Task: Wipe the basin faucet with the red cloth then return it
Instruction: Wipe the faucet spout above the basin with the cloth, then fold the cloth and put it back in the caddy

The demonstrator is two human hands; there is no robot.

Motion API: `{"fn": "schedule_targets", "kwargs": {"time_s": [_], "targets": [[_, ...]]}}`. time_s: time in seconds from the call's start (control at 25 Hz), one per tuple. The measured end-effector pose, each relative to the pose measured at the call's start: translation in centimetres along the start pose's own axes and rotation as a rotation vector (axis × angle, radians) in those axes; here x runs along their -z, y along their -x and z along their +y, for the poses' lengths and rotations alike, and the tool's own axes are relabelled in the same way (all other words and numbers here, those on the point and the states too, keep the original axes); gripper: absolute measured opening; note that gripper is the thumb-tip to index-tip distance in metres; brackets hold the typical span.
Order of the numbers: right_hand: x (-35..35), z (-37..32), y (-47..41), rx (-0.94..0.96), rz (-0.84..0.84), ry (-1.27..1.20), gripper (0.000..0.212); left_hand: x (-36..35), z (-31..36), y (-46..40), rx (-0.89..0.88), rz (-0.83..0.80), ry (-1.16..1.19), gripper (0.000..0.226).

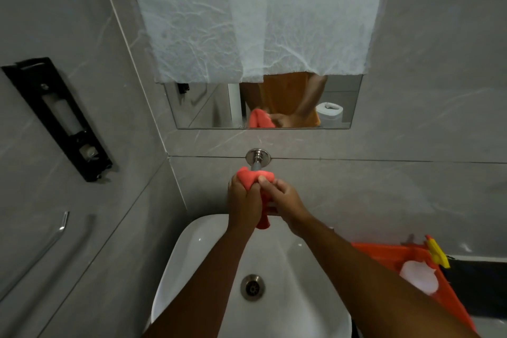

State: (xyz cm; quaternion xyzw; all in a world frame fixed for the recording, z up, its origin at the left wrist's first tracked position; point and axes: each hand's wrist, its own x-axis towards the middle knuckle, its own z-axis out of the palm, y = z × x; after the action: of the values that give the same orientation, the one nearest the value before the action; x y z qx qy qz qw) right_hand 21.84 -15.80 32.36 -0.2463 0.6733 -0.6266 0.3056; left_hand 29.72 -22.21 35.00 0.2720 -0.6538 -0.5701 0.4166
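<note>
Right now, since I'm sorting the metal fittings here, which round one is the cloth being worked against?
The wall-mounted faucet with its round flange, above the basin. Both hands hold the red cloth around its spout. The drain sits untouched in the bowl.

No legible text, label, brand, number or sign anywhere in view. Checked surfaces: black wall dispenser (59, 118), up and left of the fingers, unmarked at this sharpness. Paper sheet (255, 14) over the mirror (340, 101) above the fingers, blank. Orange tray (384, 252), right of and below the fingers, holds a yellow item (439, 254) and a white item (418, 276), nothing readable on either.
</note>
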Motion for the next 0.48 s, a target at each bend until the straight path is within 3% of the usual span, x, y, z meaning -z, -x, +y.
{"fn": "schedule_targets", "kwargs": {"time_s": [0.04, 0.08, 0.16, 0.36, 0.48], "targets": [[0.4, -0.4, 0.4, -0.021, 0.013, -0.054, 0.061, 0.5, 0.6, 0.3, 0.073, -0.099, 0.114, 0.039], [1.0, -1.2, 0.8, -0.029, 0.024, -0.078, 0.056, 0.5, -0.4, -0.1, 0.119, -0.115, 0.053, 0.049], [2.0, -3.0, 1.5, -0.034, 0.02, -0.11, 0.043, 1.4, 0.0, -0.3, 0.186, -0.176, 0.225, 0.062], [4.9, -6.9, 4.2, 0.016, -0.023, -0.378, 0.038, -3.2, 1.5, 1.3, 0.266, -0.225, 0.621, 0.071], [8.1, -7.6, 5.9, -0.005, 0.03, -0.591, 0.036, -6.6, 0.8, 2.7, 0.57, -0.344, 0.869, 0.077]]}}
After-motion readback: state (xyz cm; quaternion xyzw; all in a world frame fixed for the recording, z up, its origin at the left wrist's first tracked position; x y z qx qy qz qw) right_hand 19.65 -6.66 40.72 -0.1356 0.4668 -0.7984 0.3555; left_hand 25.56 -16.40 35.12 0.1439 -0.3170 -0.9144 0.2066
